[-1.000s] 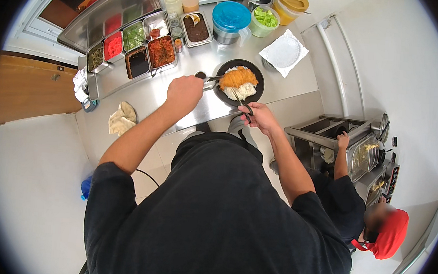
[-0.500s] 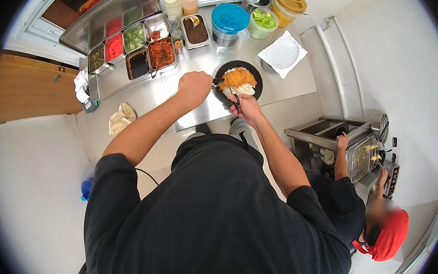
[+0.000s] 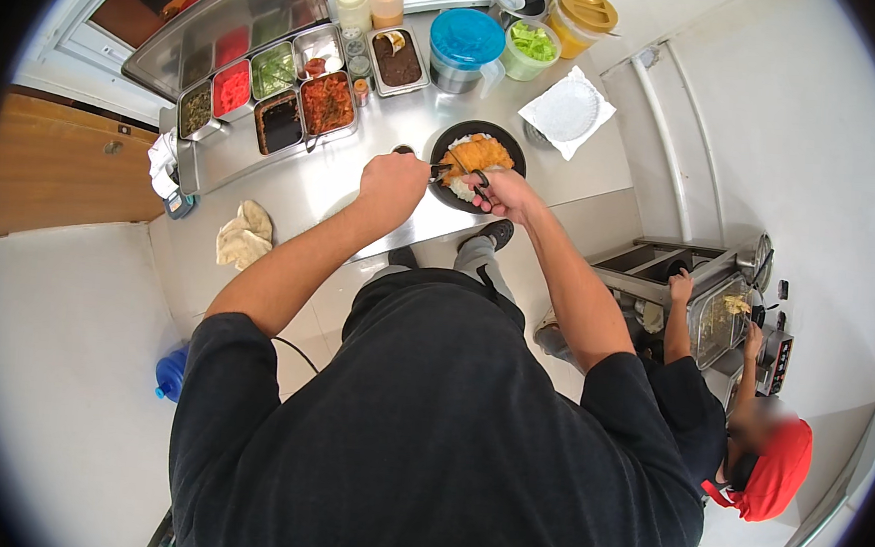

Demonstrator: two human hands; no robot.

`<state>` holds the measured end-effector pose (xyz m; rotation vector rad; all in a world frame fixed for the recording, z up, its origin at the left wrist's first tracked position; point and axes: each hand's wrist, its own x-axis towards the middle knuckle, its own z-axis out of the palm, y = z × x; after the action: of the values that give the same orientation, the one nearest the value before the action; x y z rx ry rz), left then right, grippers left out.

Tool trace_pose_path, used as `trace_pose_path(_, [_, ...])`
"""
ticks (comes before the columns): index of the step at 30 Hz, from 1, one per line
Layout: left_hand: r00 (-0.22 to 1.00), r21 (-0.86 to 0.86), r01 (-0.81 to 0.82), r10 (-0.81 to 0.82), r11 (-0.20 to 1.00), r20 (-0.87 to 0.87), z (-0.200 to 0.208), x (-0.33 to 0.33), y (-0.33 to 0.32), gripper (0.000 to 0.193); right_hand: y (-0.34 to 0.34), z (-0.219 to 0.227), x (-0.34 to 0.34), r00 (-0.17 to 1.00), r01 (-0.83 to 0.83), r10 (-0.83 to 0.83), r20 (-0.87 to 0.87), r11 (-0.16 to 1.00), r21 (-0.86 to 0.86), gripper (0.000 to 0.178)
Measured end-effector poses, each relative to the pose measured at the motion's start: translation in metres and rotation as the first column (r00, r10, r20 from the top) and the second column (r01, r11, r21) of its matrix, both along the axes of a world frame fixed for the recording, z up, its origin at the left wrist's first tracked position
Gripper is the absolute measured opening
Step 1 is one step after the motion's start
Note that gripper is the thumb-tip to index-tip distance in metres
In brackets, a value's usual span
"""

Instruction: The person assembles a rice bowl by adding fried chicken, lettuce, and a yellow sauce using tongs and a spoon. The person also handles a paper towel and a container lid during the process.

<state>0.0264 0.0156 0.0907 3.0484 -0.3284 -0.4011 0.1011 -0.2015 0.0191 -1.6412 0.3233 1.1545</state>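
The right hand (image 3: 503, 189) grips black scissors (image 3: 473, 178) over a crisp fried cutlet (image 3: 477, 155) in a black bowl (image 3: 450, 193) near the worktop's front edge. The left hand (image 3: 393, 181) is closed on something beside the bowl; what, I cannot tell. The cutlet looks light and brittle-crusted, best steadied at its edge.

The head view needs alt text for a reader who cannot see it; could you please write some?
Seen from above, a person's right hand holds black-handled scissors over a breaded cutlet on rice in a black bowl, while the left hand is beside the bowl. Topping trays line the steel counter; another person works at right.
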Motion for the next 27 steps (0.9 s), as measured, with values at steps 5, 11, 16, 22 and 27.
trace_pose_path(5, [1.000, 0.001, 0.008, -0.008, 1.000, 0.013, -0.001, -0.005, -0.001, 0.011, 0.013, -0.003, 0.010, 0.979, -0.165, 0.172, 0.111, 0.984, -0.067, 0.016])
trace_pose_path(11, [0.999, -0.014, -0.041, 0.041, 0.999, 0.030, -0.002, -0.001, 0.004, 0.010, 0.001, 0.000, -0.011, 0.985, -0.120, 0.128, 0.117, 0.990, -0.075, 0.025])
trace_pose_path(16, [0.998, -0.027, -0.064, 0.065, 0.998, 0.025, 0.005, 0.011, 0.018, 0.011, -0.037, 0.017, -0.044, 0.992, -0.071, 0.074, 0.101, 0.997, -0.030, 0.029])
trace_pose_path(22, [1.000, -0.010, -0.016, 0.015, 1.000, -0.018, 0.008, 0.031, 0.017, 0.015, -0.031, -0.001, -0.045, 0.998, -0.029, 0.028, 0.062, 0.999, 0.016, 0.032])
trace_pose_path(27, [0.995, -0.005, -0.021, 0.021, 1.000, -0.096, 0.006, 0.041, 0.007, 0.018, -0.017, -0.008, -0.037, 0.992, -0.067, 0.069, 0.102, 0.998, -0.019, 0.031])
